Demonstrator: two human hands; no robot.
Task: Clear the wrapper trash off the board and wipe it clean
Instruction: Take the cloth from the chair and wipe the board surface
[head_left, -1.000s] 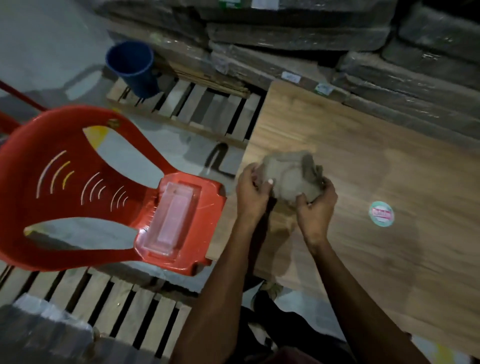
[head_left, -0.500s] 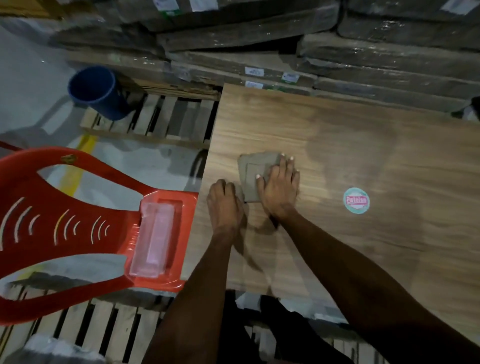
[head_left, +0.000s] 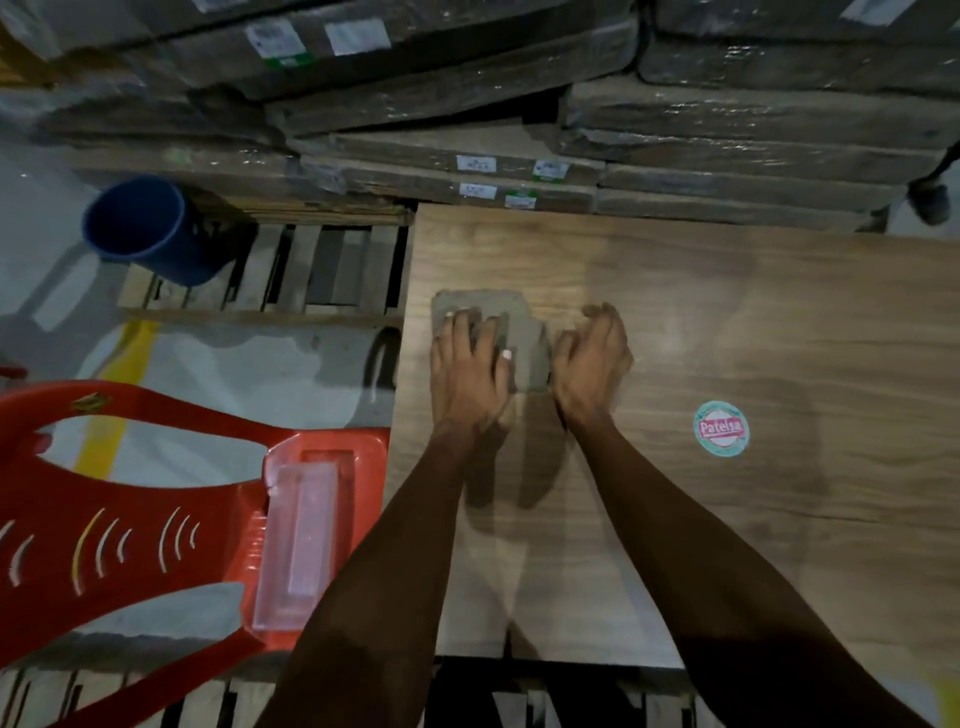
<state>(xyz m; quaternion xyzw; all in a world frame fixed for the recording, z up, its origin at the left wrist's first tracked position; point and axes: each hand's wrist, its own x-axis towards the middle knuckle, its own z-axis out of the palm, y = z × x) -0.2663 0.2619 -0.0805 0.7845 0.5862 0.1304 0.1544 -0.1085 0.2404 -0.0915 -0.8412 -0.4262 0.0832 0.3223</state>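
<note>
Here a grey cloth (head_left: 514, 332) lies flat near the board's (head_left: 727, 322) left edge, pressed under the spread-open left hand (head_left: 470, 374); the right hand (head_left: 592, 364), loosely curled, holds nothing. Soft and light, it is best pinned flat-palmed.

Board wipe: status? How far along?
Done: no loose wrapper shows on the board. In hand: left hand presses a folded grey cloth flat near the board's left edge; right hand rests beside it. Left: wiping the rest, round sticker included.

Wood board (head_left: 779, 322) bearing cloth (head_left: 519, 332), sticker (head_left: 721, 429)
</note>
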